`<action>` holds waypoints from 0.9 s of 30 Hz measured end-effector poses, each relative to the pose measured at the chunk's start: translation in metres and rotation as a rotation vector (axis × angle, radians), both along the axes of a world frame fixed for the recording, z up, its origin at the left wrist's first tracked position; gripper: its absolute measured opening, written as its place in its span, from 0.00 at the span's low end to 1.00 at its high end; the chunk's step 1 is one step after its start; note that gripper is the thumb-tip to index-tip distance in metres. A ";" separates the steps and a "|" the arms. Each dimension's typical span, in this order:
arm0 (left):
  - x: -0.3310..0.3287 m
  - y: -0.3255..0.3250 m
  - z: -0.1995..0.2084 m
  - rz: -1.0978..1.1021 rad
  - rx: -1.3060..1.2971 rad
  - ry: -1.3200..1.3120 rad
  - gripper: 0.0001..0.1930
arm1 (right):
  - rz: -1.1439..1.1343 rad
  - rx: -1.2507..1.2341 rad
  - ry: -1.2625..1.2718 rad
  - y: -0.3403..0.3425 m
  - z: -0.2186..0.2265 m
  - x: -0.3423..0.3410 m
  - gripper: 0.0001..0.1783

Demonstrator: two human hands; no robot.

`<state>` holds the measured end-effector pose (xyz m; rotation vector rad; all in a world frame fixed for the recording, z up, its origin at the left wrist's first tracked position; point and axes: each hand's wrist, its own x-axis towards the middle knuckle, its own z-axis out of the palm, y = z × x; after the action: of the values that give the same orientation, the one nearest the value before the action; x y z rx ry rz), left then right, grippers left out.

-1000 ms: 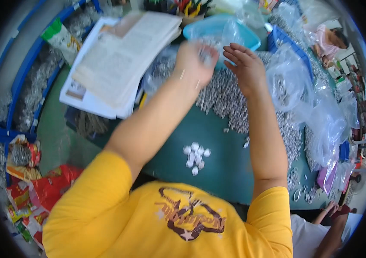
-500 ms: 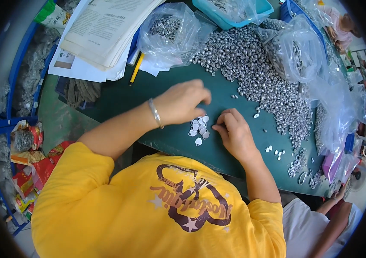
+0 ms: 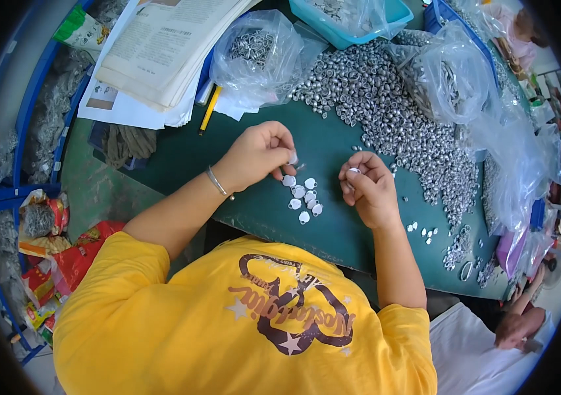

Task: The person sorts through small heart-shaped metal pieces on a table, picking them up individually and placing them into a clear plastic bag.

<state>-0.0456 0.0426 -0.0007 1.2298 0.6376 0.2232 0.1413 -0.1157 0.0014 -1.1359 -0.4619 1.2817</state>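
Observation:
Between the thumb and fingers of my left hand [image 3: 261, 153] is a small pale disc [image 3: 292, 158], slightly blurred. My right hand [image 3: 371, 187] has its fingers bent, pinching a small white metal tag [image 3: 354, 170]. Both hands hover just over the green tabletop [image 3: 247, 214]. Beneath and between them lies a loose group of flat, round white metal tags [image 3: 299, 191] with small end loops. A heap of small silver cup-shaped metal pieces [image 3: 392, 108] spreads beyond my right hand.
Clear bags of metal parts [image 3: 254, 49] stand at the far side, near a turquoise tray [image 3: 349, 33]. Stacked papers [image 3: 152, 56] and a yellow pen [image 3: 209, 110] lie far left. A few white pieces [image 3: 422, 232] sit at right. Another person [image 3: 484, 342] is at lower right.
My left hand has drawn back left from above the tags and now shows a disc. My right hand has lifted and turned, showing a white tag. The tag group is more spread out.

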 end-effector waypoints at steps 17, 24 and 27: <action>0.001 -0.024 -0.023 -0.161 1.018 0.053 0.08 | 0.017 0.201 -0.921 0.018 -0.013 -0.021 0.10; 0.002 -0.034 -0.020 -0.213 1.053 0.082 0.06 | 0.042 0.071 -1.368 0.006 0.001 -0.015 0.10; 0.005 -0.034 -0.027 -0.191 1.054 0.073 0.05 | 0.088 0.138 -1.539 0.006 -0.007 -0.021 0.10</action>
<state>-0.0403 0.0086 -0.0279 2.3072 0.4503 0.3744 0.1205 -0.1098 -0.0059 -1.8315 -1.6764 0.1796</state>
